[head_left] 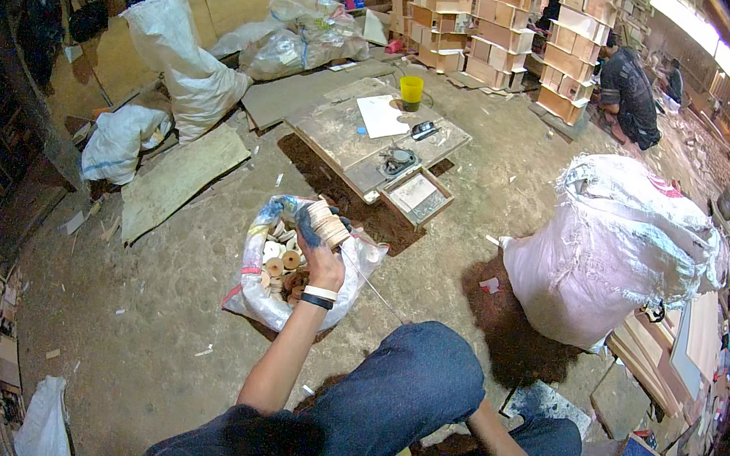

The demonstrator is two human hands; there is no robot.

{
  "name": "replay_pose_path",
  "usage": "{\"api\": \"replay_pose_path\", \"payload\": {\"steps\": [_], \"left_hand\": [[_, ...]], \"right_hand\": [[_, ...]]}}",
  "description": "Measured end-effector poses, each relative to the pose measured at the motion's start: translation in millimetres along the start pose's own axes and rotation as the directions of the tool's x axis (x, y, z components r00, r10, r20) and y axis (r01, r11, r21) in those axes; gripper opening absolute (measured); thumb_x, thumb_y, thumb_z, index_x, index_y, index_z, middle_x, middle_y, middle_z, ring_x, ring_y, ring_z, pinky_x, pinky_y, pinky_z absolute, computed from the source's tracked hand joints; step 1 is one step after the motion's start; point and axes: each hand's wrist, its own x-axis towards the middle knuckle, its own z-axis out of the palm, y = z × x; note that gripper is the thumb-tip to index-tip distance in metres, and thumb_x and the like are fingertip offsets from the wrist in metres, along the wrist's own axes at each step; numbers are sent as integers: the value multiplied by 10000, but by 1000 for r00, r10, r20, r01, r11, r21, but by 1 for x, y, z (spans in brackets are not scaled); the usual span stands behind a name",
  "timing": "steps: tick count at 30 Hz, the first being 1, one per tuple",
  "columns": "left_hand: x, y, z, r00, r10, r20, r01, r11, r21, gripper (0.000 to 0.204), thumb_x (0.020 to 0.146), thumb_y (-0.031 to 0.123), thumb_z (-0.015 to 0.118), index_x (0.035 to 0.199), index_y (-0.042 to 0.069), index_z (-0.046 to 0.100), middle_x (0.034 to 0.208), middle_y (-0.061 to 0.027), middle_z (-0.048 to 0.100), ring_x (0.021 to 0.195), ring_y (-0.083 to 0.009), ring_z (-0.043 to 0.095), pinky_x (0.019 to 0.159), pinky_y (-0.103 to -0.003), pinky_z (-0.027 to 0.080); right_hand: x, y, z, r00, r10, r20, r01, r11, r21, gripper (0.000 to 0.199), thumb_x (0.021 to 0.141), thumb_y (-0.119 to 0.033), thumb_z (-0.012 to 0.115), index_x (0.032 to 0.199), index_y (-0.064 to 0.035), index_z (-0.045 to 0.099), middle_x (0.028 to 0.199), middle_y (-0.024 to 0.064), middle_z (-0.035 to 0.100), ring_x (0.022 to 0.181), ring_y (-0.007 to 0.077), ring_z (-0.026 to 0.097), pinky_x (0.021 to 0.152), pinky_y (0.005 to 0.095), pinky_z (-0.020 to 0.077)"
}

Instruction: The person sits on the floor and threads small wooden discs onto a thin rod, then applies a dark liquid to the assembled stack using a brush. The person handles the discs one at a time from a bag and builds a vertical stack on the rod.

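My left hand (pixel 321 264) is closed around a short stack of pale wooden discs (pixel 327 225), held over an open white sack (pixel 252 261). Blue shows on its fingers, and two bands circle the wrist. Inside the sack lie loose round wooden discs (pixel 291 260), several with a hole in the middle. From beside the sack a thin string (pixel 385 300) runs toward my raised knee; I cannot tell what its ends are fixed to. My right forearm reaches behind that knee, which hides the right hand.
Ahead stands a low wooden table (pixel 323 126) with a yellow cup (pixel 410 92), white paper and a phone-like device. A small wooden tray (pixel 418 196) adjoins it. To the right is a bulky white sack (pixel 596 258). Stacked wooden boxes (pixel 501 34) and a crouching person (pixel 630 92) are farther back.
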Motion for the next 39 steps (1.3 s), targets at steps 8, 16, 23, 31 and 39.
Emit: {"api": "replay_pose_path", "payload": {"steps": [8, 16, 23, 31, 39], "left_hand": [[-18, 17, 22, 969, 133, 206, -181, 955, 234, 338, 1064, 348, 523, 1299, 106, 553, 1040, -59, 689, 866, -194, 688, 764, -359, 585], [-29, -4, 26, 987, 151, -62, -133, 965, 227, 497, 1067, 234, 527, 1499, 94, 324, 1385, -59, 500, 1223, -182, 556, 1032, -354, 490], [-17, 2, 9, 950, 1, 312, -106, 941, 321, 500, 1086, 323, 484, 1498, 82, 337, 1387, -63, 491, 1231, -178, 542, 1044, -349, 480], [-80, -31, 21, 918, -81, 388, -111, 887, 448, 590, 1031, 278, 588, 1527, 75, 340, 1405, -74, 517, 1233, -182, 577, 1044, -332, 491], [-75, -8, 89, 704, -267, 658, -429, 579, 693, 325, 1034, 282, 558, 1197, 47, 713, 1157, -107, 727, 1079, -235, 675, 945, -347, 509]], "right_hand": [[1, 1, -1, 1000, 6, -3, -6, 1000, -2, 271, 856, -148, 629, 1072, -3, 705, 964, 244, 719, 861, 391, 707, 823, 435, 546], [-4, 6, -1, 1000, 13, -1, -13, 1000, 4, 261, 862, -151, 629, 1063, -3, 706, 947, 243, 719, 845, 388, 708, 815, 435, 546], [-5, 7, -2, 1000, 29, 4, -29, 1000, 0, 254, 868, -154, 628, 1054, -2, 708, 933, 241, 720, 831, 386, 709, 807, 434, 547], [-2, 15, -6, 997, 71, 11, -71, 997, -14, 246, 874, -157, 627, 1045, -1, 709, 916, 239, 720, 814, 384, 709, 799, 434, 548], [20, 74, -89, 983, 106, 147, -61, 957, -282, 286, 791, -112, 744, 1056, -5, 733, 936, 249, 722, 859, 377, 727, 780, 465, 570]]}}
